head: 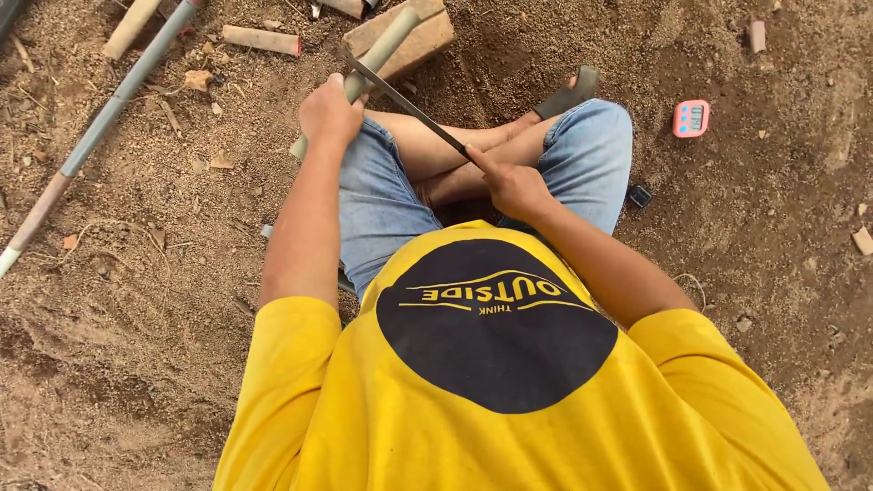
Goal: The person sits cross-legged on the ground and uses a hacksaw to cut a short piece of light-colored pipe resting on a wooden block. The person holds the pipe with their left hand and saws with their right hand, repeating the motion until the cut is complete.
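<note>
I sit cross-legged on bare soil in denim shorts and a yellow shirt. My left hand (329,114) is closed around a pale green bamboo stick (386,47), holding it slanted with its far end resting on a reddish brick (427,38). My right hand (511,185) grips the handle end of a long thin dark blade (405,100). The blade runs up-left from that hand and meets the stick just above my left hand.
A long grey pole (109,109) and a tan stick (130,27) lie at the upper left. A short brown piece (262,39) lies near the brick. A pink digital timer (691,118) sits on the soil at right, a small dark object (639,195) beside my knee.
</note>
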